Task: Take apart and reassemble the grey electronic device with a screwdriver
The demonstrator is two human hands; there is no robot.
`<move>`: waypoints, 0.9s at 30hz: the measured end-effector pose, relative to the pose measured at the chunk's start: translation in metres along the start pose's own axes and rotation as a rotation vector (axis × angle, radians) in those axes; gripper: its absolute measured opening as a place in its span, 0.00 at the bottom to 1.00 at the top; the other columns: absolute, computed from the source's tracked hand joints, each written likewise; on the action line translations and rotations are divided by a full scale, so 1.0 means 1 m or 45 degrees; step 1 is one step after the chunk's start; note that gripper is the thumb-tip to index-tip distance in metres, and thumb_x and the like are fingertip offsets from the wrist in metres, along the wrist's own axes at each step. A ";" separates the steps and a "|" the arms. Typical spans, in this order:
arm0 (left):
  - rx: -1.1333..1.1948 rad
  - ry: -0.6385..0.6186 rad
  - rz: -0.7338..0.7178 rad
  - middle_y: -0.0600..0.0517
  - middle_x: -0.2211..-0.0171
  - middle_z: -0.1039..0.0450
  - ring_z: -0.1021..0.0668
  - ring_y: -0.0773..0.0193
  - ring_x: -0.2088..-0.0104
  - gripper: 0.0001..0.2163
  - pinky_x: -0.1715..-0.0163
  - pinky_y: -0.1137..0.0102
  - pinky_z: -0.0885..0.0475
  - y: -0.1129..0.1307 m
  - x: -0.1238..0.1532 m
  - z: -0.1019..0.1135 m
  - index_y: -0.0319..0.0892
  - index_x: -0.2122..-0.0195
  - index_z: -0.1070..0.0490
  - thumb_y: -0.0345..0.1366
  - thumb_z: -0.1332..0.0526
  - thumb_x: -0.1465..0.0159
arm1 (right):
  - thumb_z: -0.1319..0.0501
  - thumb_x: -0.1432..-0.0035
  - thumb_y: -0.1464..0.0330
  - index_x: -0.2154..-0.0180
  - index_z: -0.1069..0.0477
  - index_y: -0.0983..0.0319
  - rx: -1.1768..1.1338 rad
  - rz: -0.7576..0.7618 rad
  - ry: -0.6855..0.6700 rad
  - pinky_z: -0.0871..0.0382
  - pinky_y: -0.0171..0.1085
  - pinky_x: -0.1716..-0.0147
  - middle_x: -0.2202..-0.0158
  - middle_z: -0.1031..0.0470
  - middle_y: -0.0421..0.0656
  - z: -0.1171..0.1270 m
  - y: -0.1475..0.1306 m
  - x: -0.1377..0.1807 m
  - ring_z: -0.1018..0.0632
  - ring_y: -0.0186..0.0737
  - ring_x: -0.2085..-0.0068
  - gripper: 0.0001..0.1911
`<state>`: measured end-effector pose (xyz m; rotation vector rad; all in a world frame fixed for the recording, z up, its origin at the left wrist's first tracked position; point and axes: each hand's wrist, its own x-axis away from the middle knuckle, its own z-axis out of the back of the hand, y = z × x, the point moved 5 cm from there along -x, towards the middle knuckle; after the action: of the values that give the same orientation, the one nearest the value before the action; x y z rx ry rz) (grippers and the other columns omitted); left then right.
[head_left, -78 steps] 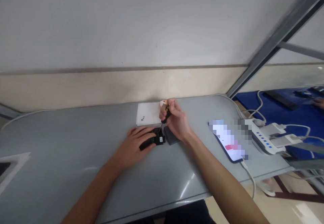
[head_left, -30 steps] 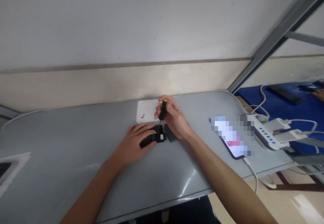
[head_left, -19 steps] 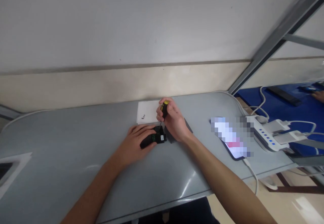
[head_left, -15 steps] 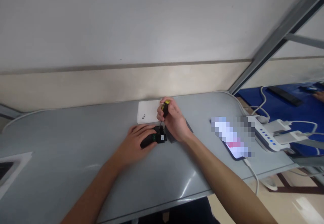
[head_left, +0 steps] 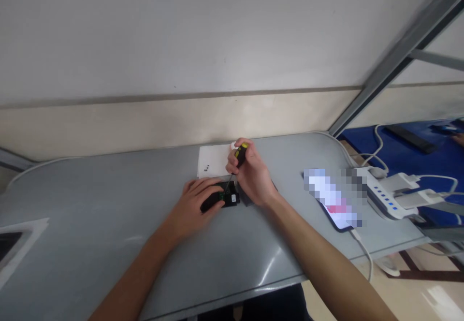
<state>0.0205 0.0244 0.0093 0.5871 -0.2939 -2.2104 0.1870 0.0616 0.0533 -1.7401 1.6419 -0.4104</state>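
On the grey desk (head_left: pixel 108 214) lies an opened black electronic device (head_left: pixel 231 200) with a green circuit board showing and a small white label. My left hand (head_left: pixel 197 202) grips it from the left, fingers along the far side and thumb along the near side, covering its left part. My right hand (head_left: pixel 250 168) is closed around a black and yellow screwdriver (head_left: pixel 240 154). Its thin shaft slants down to the left, with the tip at the circuit board. Partly under my right wrist is a dark flat piece (head_left: pixel 247 198).
Behind the device is a white paper (head_left: pixel 215 156) with several tiny dark bits (head_left: pixel 206 168), perhaps screws. To the right are a lit phone (head_left: pixel 331 200) on a cable and a white power strip (head_left: pixel 387 197) with chargers. A metal post (head_left: pixel 384 55) rises beside a blue table (head_left: pixel 402 161).
The screwdriver has tilted further to the right, and its tip has shifted slightly down and left on the device. My left hand stays in place on the device.
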 end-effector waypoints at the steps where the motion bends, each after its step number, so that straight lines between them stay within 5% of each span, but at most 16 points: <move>1: 0.002 0.016 -0.008 0.49 0.41 0.24 0.25 0.53 0.41 0.08 0.38 0.53 0.36 0.000 0.000 0.001 0.48 0.50 0.25 0.41 0.39 0.27 | 0.44 0.29 0.55 0.56 0.33 0.55 -0.020 -0.001 0.005 0.42 0.37 0.69 0.70 0.42 0.39 0.000 -0.001 0.000 0.39 0.38 0.69 0.12; 13: -0.066 0.229 -0.083 0.51 0.53 0.19 0.21 0.56 0.49 0.07 0.46 0.56 0.33 0.008 -0.009 0.015 0.47 0.61 0.25 0.33 0.42 0.28 | 0.46 0.28 0.55 0.56 0.36 0.54 -0.135 -0.013 0.073 0.38 0.37 0.68 0.70 0.40 0.38 0.005 -0.008 -0.005 0.39 0.37 0.71 0.11; 21: -0.406 -0.058 -0.210 0.46 0.61 0.22 0.24 0.49 0.52 0.10 0.50 0.53 0.30 -0.008 -0.115 0.014 0.45 0.65 0.22 0.32 0.43 0.31 | 0.37 0.35 0.52 0.56 0.37 0.53 -0.045 0.159 0.220 0.36 0.37 0.66 0.71 0.40 0.35 0.036 -0.029 -0.018 0.36 0.36 0.72 0.16; 27: -0.326 -0.204 -0.229 0.46 0.60 0.21 0.23 0.51 0.54 0.10 0.50 0.55 0.29 -0.016 -0.122 -0.002 0.46 0.66 0.21 0.33 0.43 0.32 | 0.40 0.33 0.52 0.56 0.36 0.54 -0.038 0.133 0.145 0.36 0.38 0.65 0.71 0.39 0.36 0.031 -0.028 -0.016 0.36 0.36 0.72 0.14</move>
<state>0.0796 0.1281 0.0400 0.3072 -0.0375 -2.4251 0.2259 0.0839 0.0538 -1.6705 1.8196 -0.4446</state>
